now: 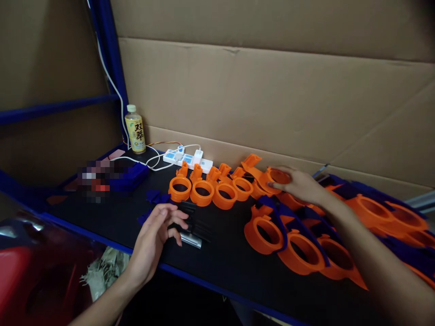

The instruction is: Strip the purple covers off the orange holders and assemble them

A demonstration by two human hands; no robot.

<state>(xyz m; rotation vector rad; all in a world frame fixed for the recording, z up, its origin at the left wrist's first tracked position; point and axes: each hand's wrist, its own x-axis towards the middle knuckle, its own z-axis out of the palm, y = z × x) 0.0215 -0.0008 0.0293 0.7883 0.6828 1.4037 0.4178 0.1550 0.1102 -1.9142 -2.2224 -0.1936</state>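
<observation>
My right hand (301, 184) has its thumb and fingers closed on the rim of an orange ring-shaped plastic part (261, 176), which has a stem and a small socket at its far end. This part is tilted at the end of a row of similar orange parts (225, 196). Over the front left of the table, my left hand (152, 240) has loosely bent fingers, apart, with nothing visible in them. Just beyond those fingers lie thin black strips (195, 222) and a silver metal piece (191, 240), partly hidden. Small dark blue pieces (158, 197) lie behind the left hand.
More orange ring parts with dark blue pieces (301, 253) cover the right side of the black table (217, 267). At the back stand a white power strip (186, 158) with cables and a yellow-labelled bottle (135, 130). Cardboard walls (254, 99) enclose the back. A red object (20, 280) is lower left.
</observation>
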